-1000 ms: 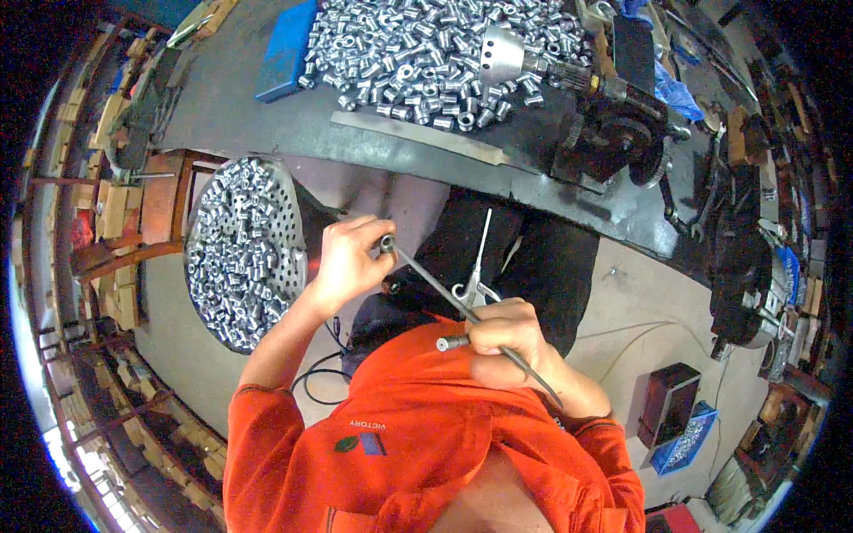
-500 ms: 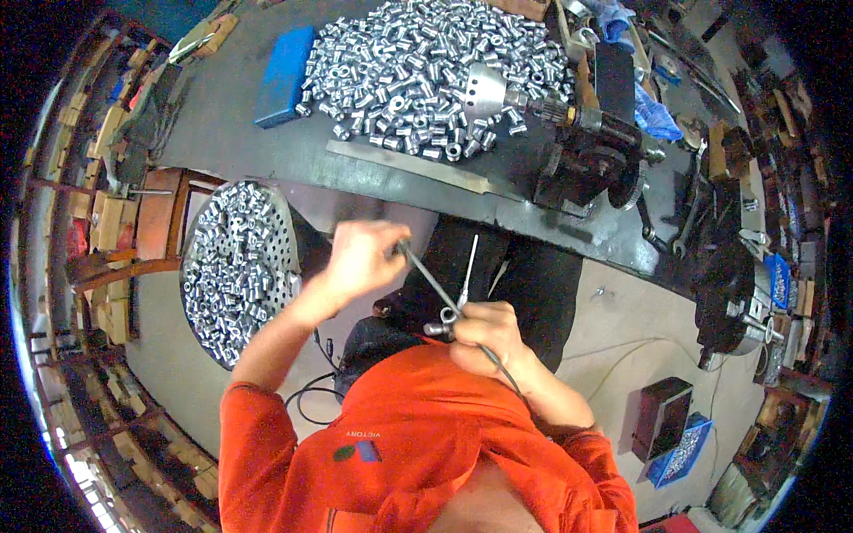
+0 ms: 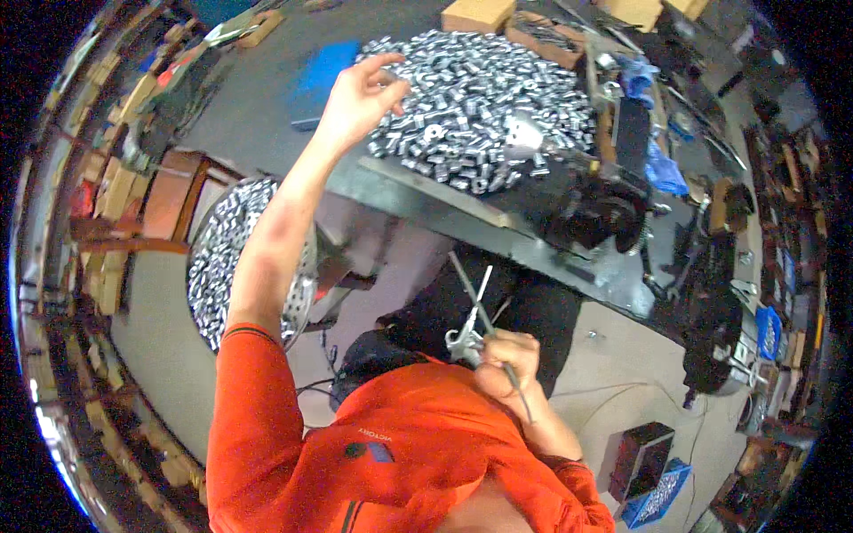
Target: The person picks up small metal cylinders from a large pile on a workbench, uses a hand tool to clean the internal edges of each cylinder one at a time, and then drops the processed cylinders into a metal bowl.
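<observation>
My left hand (image 3: 362,99) reaches over the left side of a heap of small silver metal fittings (image 3: 480,98) on the dark bench. Its fingers are apart and slightly curled, and I see nothing held in them. Close to my belly, my right hand (image 3: 511,360) is closed around a long thin grey rod (image 3: 465,278), which slants up and left out of the fist. Beside the same fist is a silver tool with a thin straight nozzle, like an air blow gun (image 3: 464,342); the fingers partly hide how it is held.
A perforated round tray (image 3: 300,298) of fittings stands left below the bench. On the bench lie a blue box (image 3: 324,84), a flat metal bar (image 3: 435,191) along the front edge and a dark machine (image 3: 595,204) at right. A blue crate (image 3: 657,496) is on the floor.
My left hand has left the rod's upper end and moved up and forward to the heap, its fingers opening. My right hand keeps the rod, shifted slightly right and down in the picture.
</observation>
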Demonstrator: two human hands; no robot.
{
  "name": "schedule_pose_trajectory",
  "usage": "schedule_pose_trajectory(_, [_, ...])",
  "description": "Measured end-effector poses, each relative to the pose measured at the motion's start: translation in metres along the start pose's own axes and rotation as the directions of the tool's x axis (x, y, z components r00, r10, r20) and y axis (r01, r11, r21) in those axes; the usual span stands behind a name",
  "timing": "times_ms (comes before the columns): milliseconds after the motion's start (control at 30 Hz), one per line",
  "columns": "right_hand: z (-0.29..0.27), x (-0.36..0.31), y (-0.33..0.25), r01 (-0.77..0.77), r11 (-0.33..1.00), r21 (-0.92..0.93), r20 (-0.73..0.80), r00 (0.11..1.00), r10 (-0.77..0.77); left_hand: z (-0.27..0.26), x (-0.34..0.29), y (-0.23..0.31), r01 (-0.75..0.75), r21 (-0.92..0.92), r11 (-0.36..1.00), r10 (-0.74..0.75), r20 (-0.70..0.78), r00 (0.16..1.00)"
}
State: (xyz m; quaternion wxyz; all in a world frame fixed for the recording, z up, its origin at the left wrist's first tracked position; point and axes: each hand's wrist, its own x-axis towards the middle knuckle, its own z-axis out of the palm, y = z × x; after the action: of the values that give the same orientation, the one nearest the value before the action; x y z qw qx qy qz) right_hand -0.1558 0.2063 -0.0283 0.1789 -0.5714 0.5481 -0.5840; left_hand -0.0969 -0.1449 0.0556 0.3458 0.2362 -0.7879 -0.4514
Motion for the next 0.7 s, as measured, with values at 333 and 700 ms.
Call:
schedule_pose_trajectory(333, [0.011,0.008,0.003,-0.078,0.990,0.119,0.113,0.991,0.065,-0.152,-0.186,-0.072,0.274,0.857,0.437,-0.427,-0.071,0.902])
schedule_pose_trajectory(700, [0.014,0.006,0.001,-0.114,0.987,0.116,0.139,0.986,0.097,-0.124,-0.186,-0.094,0.144,0.926,0.348,-0.438,0.025,0.899])
